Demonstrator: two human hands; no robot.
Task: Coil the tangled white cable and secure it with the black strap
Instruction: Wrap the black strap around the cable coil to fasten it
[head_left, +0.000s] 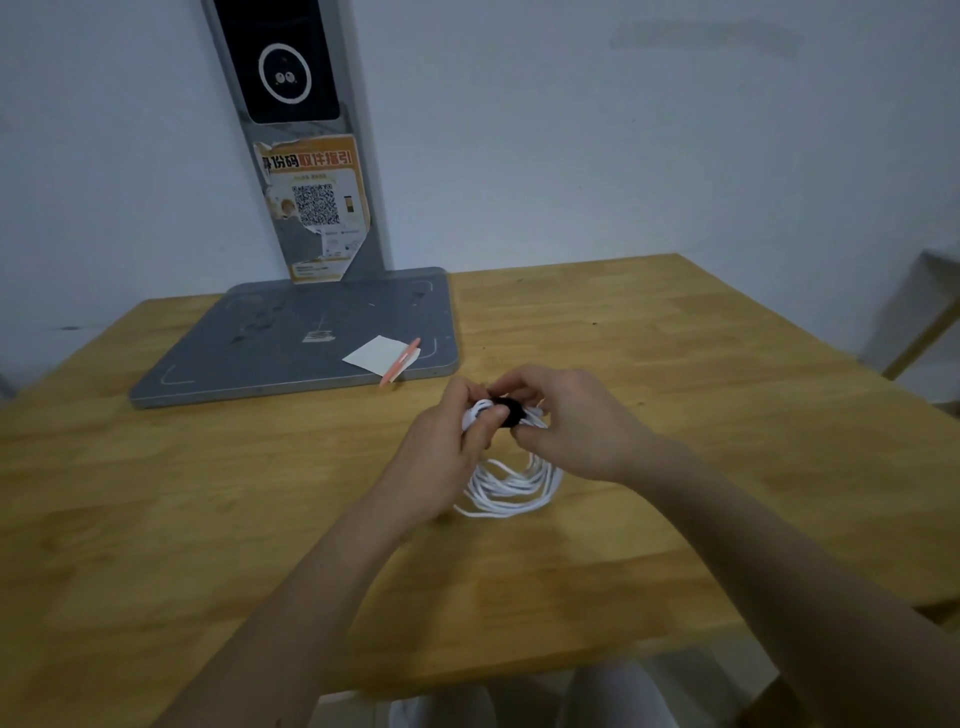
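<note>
Two bare hands meet over a light wooden table (675, 364), working a coiled white cable (511, 488) and a black fabric strap (506, 410) that sits around the top of the bundle. Much of the strap and the upper run of the coil are hidden behind the fingers, so whether the strap is fully closed cannot be told; the whole frame is soft with motion blur, and the cable's ends and any plug cannot be made out. The left hand (449, 441) comes in from the lower left, forearm angled up, fingers curled round the gathered top of the cable with the thumb pressed against the strap. The right hand (576, 423) reaches in from the lower right, wrist bent, its fingertips pinching the strap from the far side. The lower loops of the cable hang down between the wrists, and whether they touch the wood just below the hands is unclear. Behind the hands a flat grey metal base plate (291, 348) with a grey upright post (306, 130), cut off at the top edge, carries a torn orange poster with a QR code (314, 202). On the plate lie a small white paper slip (376, 353) and a pink pen (400, 362), touching each other.
</note>
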